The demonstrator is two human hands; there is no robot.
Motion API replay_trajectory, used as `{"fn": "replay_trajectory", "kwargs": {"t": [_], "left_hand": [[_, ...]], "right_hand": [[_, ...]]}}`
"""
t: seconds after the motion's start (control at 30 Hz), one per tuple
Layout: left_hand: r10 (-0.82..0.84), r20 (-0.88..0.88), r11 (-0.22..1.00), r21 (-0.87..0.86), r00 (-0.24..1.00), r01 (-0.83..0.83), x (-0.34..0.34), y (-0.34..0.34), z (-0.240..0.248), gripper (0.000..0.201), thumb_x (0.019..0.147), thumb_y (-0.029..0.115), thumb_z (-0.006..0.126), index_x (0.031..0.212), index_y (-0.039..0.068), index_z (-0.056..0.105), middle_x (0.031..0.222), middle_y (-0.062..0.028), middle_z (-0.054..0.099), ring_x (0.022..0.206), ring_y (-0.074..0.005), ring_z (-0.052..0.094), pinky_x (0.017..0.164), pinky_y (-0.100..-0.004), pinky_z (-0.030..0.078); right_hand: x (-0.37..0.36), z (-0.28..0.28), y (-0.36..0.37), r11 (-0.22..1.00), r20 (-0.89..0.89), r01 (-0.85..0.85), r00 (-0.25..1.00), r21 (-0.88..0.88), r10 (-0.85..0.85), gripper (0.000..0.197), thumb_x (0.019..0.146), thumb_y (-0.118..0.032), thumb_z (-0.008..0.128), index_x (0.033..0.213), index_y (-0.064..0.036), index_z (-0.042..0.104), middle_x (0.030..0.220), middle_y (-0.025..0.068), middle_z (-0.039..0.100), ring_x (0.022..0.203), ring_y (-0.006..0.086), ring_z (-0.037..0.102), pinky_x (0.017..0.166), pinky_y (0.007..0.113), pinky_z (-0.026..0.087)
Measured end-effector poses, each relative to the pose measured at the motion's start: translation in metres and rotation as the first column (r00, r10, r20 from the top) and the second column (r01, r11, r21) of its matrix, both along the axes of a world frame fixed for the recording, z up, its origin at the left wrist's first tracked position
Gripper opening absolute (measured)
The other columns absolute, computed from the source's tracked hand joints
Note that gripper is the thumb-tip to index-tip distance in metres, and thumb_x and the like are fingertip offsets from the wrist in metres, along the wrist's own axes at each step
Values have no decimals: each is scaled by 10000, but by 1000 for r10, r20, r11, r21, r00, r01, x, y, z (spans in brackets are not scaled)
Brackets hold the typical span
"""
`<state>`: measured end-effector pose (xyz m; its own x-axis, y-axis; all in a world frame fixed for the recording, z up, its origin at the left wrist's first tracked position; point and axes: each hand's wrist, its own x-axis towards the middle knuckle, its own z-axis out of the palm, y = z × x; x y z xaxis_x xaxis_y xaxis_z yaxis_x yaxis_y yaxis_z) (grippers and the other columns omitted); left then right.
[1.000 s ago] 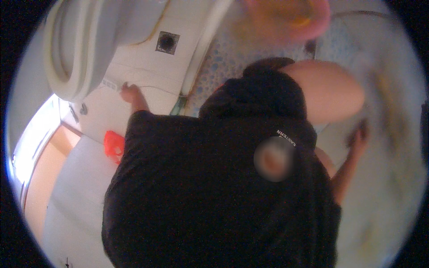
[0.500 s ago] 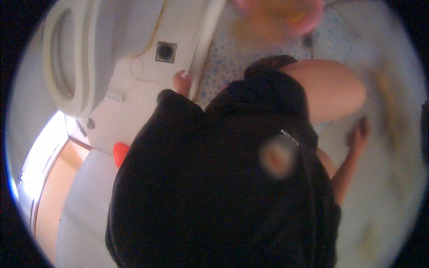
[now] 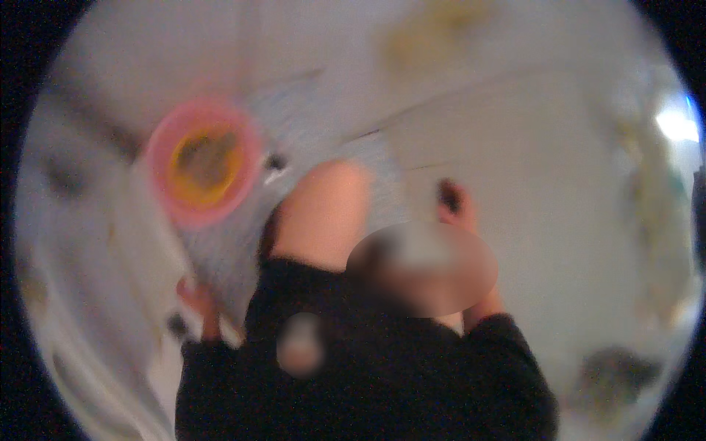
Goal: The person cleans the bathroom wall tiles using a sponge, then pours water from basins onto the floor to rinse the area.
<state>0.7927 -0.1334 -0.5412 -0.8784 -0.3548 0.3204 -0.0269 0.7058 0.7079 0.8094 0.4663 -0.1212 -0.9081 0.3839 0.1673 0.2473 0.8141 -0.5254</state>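
My right hand (image 3: 457,209) is closed around a small dark object (image 3: 448,197), too blurred to name, in front of the pale wall on the right. My left hand (image 3: 195,298) hangs low on the left, beside the edge of the bluish floor. Motion smears its fingers, and nothing can be made out in it. Ahead of that hand stands a round pink basin (image 3: 159,165) with a yellow-rimmed round container (image 3: 176,175) inside. My bare knee (image 3: 327,209) rises between the two hands.
Pebble-patterned bluish flooring (image 3: 220,257) lies under the basin. A pale, stained wall (image 3: 544,162) borders the right side, with a yellowish patch (image 3: 441,33) higher up. A small black-and-white item (image 3: 274,163) sits right of the basin. Blur covers much of the view.
The view has swung to the right. The pink basin now shows whole on the left, and the white toilet has left the view. My right hand appears farther forward along the wall.
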Motion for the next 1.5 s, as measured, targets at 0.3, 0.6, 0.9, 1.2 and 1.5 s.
{"fn": "replay_trajectory", "kwargs": {"t": [0.3,0.6,0.9,1.2,1.5], "left_hand": [[-341,-95,768,546,935,336,-240,214,203,363,901,33,557,1258,-15,516,1261,-156,547,1197,-257,492,1024,-347,391],[-889,-224,218,560,399,799,-270,533,400,316,837,24,613,1148,64,582,1154,-69,555,1022,-190,559,873,-320,470],[-974,135,-192,-42,-185,981,-265,691,321,507,884,240,595,1347,57,497,1427,-181,441,1294,-359,436,1087,-440,344],[-928,357,-135,-65,-103,989,-8,755,260,554,866,260,602,1358,41,473,1409,-211,449,1314,-334,424,1110,-411,326],[-929,325,-208,-65,-176,976,240,750,298,497,828,256,665,1277,71,560,1320,-194,539,1226,-362,505,1040,-429,405]], "right_hand": [[-14,133,126,830,-320,271,940,488,-119,562,710,-180,738,1226,-90,533,1261,188,515,1113,391,543,958,442,449],[-90,359,261,322,-621,633,768,703,-155,498,734,-217,727,1212,-182,593,1300,102,507,1127,325,535,927,425,491],[-25,421,359,29,-615,616,788,788,-26,460,703,-250,750,1148,-213,641,1290,29,526,1084,297,557,902,417,515],[112,436,359,115,-512,509,859,853,-5,447,743,-308,726,1175,-253,626,1249,67,541,1088,319,564,909,449,486],[531,463,412,3,-639,643,761,766,-114,483,672,-183,762,1144,-212,663,1255,49,550,1094,278,569,955,402,490]]}}
